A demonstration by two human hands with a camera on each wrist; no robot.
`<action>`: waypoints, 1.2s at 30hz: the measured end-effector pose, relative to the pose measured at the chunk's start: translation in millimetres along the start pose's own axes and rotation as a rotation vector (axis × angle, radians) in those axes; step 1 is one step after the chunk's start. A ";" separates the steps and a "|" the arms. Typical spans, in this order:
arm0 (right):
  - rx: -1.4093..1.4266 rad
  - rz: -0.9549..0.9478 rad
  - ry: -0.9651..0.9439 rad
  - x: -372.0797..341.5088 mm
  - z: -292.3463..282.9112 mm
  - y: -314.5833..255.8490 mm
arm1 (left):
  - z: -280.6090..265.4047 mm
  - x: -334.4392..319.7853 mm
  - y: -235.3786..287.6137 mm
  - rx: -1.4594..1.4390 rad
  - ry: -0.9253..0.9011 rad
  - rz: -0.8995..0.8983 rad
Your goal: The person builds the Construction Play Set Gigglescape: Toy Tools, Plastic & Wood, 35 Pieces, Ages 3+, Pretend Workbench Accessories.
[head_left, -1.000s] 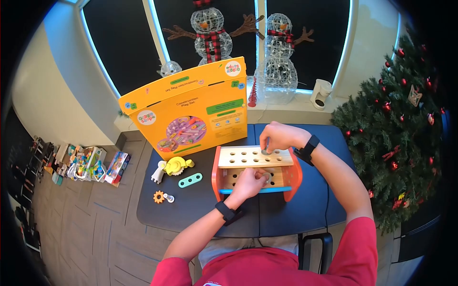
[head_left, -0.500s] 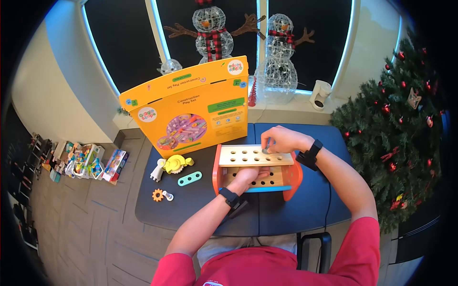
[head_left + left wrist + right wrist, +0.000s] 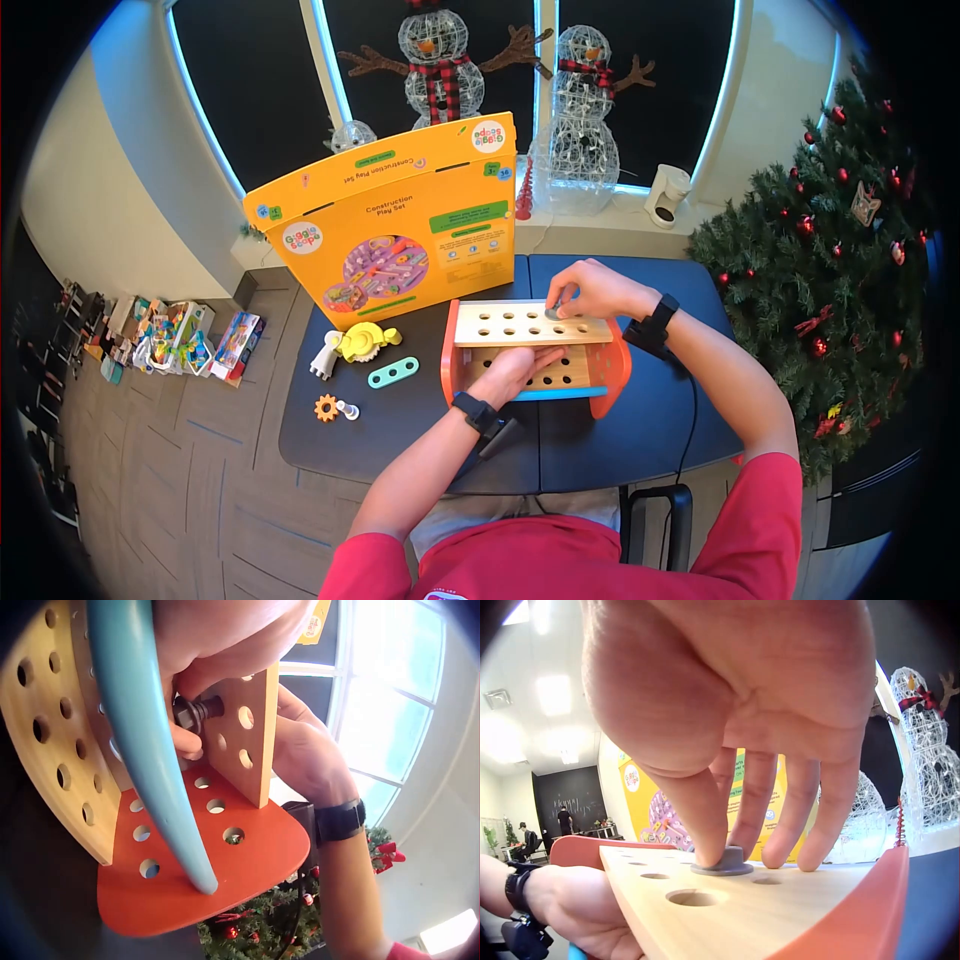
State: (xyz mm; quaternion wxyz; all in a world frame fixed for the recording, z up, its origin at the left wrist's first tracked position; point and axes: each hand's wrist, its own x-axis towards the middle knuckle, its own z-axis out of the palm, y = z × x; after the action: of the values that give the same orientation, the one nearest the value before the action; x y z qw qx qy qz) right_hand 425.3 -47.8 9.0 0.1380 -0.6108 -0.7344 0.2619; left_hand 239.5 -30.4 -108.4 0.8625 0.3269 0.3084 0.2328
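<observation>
A wooden toy workbench (image 3: 480,327) with red side panels and a blue front bar stands on the table. My right hand (image 3: 592,290) is over its upper board, thumb and fingertips pinching the round head of a grey toy bolt (image 3: 724,864) set in one of the holes. Palm up, my left hand (image 3: 510,370) reaches in beneath that board. In the left wrist view its fingers grip a dark grey nut (image 3: 185,714) at the threaded shaft projecting from the board's underside. In the head view the upper board hides the nut and shaft.
Left of the workbench lie a turquoise strip with holes (image 3: 393,373), an orange gear (image 3: 326,408), a whitish bolt (image 3: 347,410) and a yellow toy piece (image 3: 365,342). A large yellow box (image 3: 400,230) stands behind. A Christmas tree (image 3: 820,270) is at the right.
My left hand has moved from the lower board to beneath the upper board, turning palm up. My right hand stays at the bolt head, its wrist shifting slightly.
</observation>
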 end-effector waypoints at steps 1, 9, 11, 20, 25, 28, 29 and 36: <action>0.000 -0.006 0.001 0.1 -0.2 0.3 | 0.4 0.5 -0.7 0.000 0.000 0.000; 0.017 -0.009 0.000 -0.3 -0.6 0.3 | -8.3 6.9 -5.3 -0.040 0.054 -0.018; 0.017 -0.006 -0.002 -0.5 -0.6 0.5 | -12.0 11.1 -9.1 -0.070 0.056 0.000; 0.025 -0.014 0.004 -1.1 -1.4 0.5 | -9.9 4.1 -2.8 -0.193 -0.015 0.030; 0.008 -0.013 0.006 -1.9 -2.2 -2.0 | -13.1 5.4 -2.7 -0.232 -0.027 0.033; 0.011 -0.011 0.007 -0.7 -1.5 0.5 | -13.0 4.7 -1.9 -0.236 -0.003 0.053; 0.011 -0.012 0.008 -0.8 -1.4 0.4 | -13.6 4.9 -2.2 -0.233 0.021 0.067; 0.014 -0.019 0.008 -2.1 -2.6 -1.0 | -13.0 3.4 -4.7 -0.187 0.149 0.157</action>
State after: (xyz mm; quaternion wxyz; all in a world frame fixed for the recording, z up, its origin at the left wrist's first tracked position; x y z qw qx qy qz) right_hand 426.3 -49.4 12.0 0.1479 -0.6039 -0.7377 0.2632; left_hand 233.9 -26.0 -120.8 0.8430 0.2498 0.3222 0.3509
